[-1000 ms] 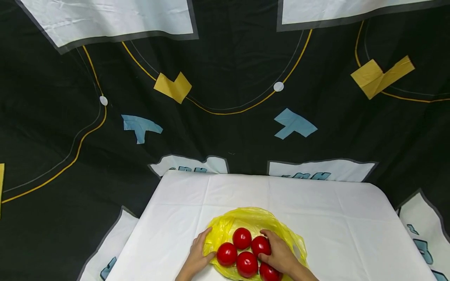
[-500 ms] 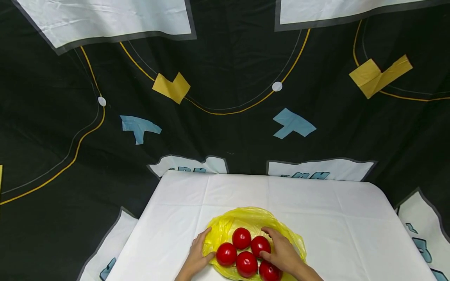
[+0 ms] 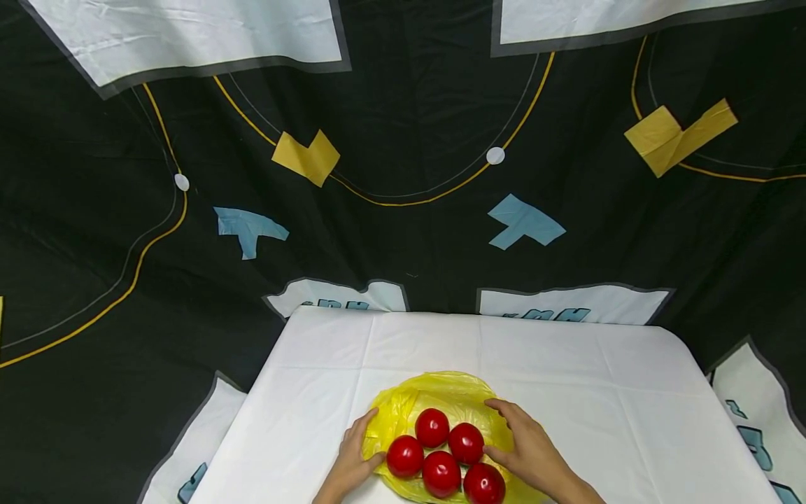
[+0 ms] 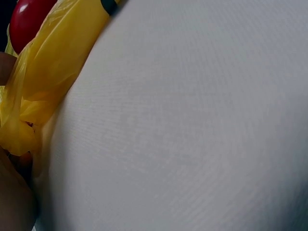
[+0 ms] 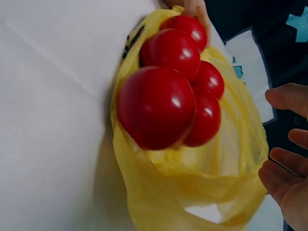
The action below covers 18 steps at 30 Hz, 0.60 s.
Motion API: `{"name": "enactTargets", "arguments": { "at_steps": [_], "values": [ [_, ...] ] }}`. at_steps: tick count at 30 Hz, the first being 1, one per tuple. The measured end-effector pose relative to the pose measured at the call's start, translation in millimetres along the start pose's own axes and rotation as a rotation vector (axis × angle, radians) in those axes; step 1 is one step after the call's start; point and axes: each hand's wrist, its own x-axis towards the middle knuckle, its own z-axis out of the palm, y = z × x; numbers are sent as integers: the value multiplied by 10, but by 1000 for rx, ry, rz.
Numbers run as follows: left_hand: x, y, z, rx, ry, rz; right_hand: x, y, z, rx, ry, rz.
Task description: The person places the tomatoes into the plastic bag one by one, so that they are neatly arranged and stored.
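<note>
Several glossy red balls (image 3: pixel 442 474) lie grouped in a yellow plastic bag (image 3: pixel 450 392), whose mouth is spread wide on the white-covered table. At the bag's left side, my left hand (image 3: pixel 350 458) holds its edge, the thumb reaching in towards the leftmost ball. In the left wrist view the yellow bag (image 4: pixel 57 53) bunches by the hand, and most fingers are hidden. My right hand (image 3: pixel 532 451) is over the right part of the bag, fingers spread, holding nothing. The right wrist view shows a gap between this right hand (image 5: pixel 291 168) and the nearest red ball (image 5: pixel 156 108).
A white cloth (image 3: pixel 630 406) covers the table around the bag. Behind the table hangs a black cloth (image 3: pixel 409 259) with yellow, blue and white shapes. White lettered patches (image 3: pixel 576 304) border the table's far edge.
My right hand has left the ball it was touching and moved right, its fingers opening. The balls stay put, and the left hand keeps its place at the bag's edge.
</note>
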Motion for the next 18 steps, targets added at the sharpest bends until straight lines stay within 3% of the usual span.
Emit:
{"name": "enactTargets", "arguments": {
  "at_steps": [7,18],
  "values": [
    [10,-11,-13,-15,-17,-21,-73,-9,-136,-49,46,5],
    [-6,-2,-62,5,-47,35,-209,48,-306,-122,48,43]
  ]
}}
